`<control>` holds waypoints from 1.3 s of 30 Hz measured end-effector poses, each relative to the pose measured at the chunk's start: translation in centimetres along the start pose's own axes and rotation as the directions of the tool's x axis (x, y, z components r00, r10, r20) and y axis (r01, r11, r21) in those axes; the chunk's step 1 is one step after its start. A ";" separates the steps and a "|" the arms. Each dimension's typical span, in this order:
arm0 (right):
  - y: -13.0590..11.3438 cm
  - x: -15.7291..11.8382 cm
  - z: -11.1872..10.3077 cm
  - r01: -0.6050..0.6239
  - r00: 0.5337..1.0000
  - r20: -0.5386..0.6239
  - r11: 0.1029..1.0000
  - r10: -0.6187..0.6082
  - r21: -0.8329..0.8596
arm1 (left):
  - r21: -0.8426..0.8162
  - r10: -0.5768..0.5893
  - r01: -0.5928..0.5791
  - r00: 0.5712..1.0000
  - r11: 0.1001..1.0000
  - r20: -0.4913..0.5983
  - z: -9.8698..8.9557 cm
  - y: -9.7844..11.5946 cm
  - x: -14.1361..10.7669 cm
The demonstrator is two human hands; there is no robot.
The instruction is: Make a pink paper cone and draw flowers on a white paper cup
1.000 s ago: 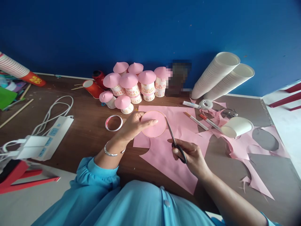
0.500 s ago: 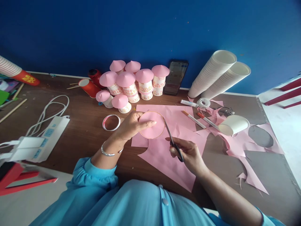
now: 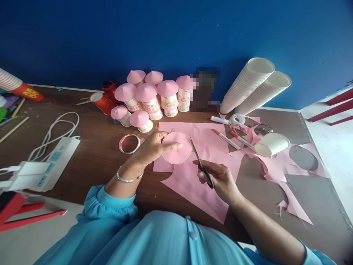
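My left hand [image 3: 154,148] pinches a round pink paper disc [image 3: 178,156] by its left side, the thumb lying across its face. An orange-brown line runs around the disc's rim. In my right hand [image 3: 217,177] is a pair of scissors [image 3: 196,151] with black handles. Their blades point up and touch or nearly touch the disc's right edge; they look almost closed. Under both hands lie pink paper sheets [image 3: 198,187]. Just left of my left hand a roll of tape [image 3: 129,144] rests flat on the table.
Behind my hands stand several paper-cup towers with pink cone roofs [image 3: 146,92]. Two stacks of white cups [image 3: 245,86] lean at the wall. Markers [image 3: 226,139], a tipped cup [image 3: 273,144] and pink offcuts [image 3: 278,169] lie on the right. A power strip [image 3: 59,162] is on the left.
The whole view has shifted slightly. Both hands, the disc and the scissors hold nearly the same pose. The dark upright phone at the wall now appears pixelated.
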State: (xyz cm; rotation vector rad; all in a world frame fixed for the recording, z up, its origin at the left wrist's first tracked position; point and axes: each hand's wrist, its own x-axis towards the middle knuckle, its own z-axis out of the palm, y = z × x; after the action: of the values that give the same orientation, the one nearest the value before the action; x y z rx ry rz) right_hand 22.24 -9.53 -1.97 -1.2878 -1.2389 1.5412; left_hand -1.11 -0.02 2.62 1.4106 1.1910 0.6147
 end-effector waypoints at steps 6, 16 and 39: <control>-0.2 -0.1 0.0 -0.011 1.000 0.010 1.000 0.011 -0.010 | 0.029 0.009 -0.008 0.999 1.000 -0.044 -0.2 0.1 0.0; -0.1 -0.1 0.0 -0.009 1.000 0.022 1.000 0.009 0.024 | 0.051 -0.001 0.004 0.999 0.999 -0.054 -0.6 -0.1 0.1; -0.2 -0.1 0.0 0.003 1.000 0.028 1.000 -0.004 0.017 | 0.057 0.004 0.000 0.998 0.998 -0.066 -0.6 0.0 0.0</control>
State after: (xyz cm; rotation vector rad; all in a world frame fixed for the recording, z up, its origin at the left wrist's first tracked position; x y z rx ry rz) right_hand 22.29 -9.60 -1.79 -1.2565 -1.2428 1.5693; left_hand -1.67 0.28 2.73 1.4487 1.2680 0.6373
